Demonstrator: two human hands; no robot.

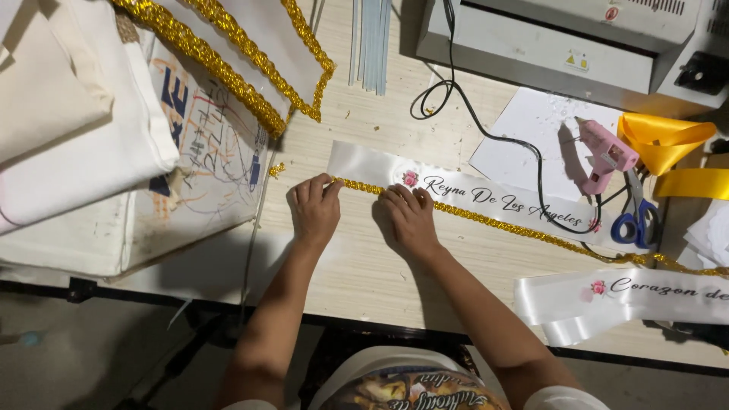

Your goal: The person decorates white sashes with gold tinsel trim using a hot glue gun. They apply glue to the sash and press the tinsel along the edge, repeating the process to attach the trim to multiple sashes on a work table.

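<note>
**Two hands pressing gold trim along a white satin sash**

Two bare hands are laid side by side on the lower edge of a long white satin sash (pixel 456 193) printed with cursive lettering and small pink roses, which lies flat on the pale wood-grain worktop (pixel 364 273).

At far left, folded cream cloth (pixel 68 114) is stacked on a scribbled paper sheet, with a white panel edged in gold braid (pixel 228 68) beside it. Its weave looks coarse and matte against the sash's sheen.

Next, the left hand (pixel 315 209) is seen with its grip closed in a pinch on the end of the narrow gold sequinned trim (pixel 516 228), thumb and forefinger meeting at the sash's edge. Just beside it, the right hand (pixel 410 216) is pressed flat, fingers together, onto trim and satin.

For this step to be done well, the trim is best kept taut and straight along the edge, pressed down evenly, and the slippery satin held from creeping; that is a judgement.

Rightward, the glittering, knobbly trim runs on diagonally past a pink hot-glue gun (pixel 607 156) with black cord, blue-handled scissors (pixel 636 220), yellow satin ribbon (pixel 668 140) and a second white lettered sash (pixel 623 296). A grey machine (pixel 547 45) is set behind.
</note>
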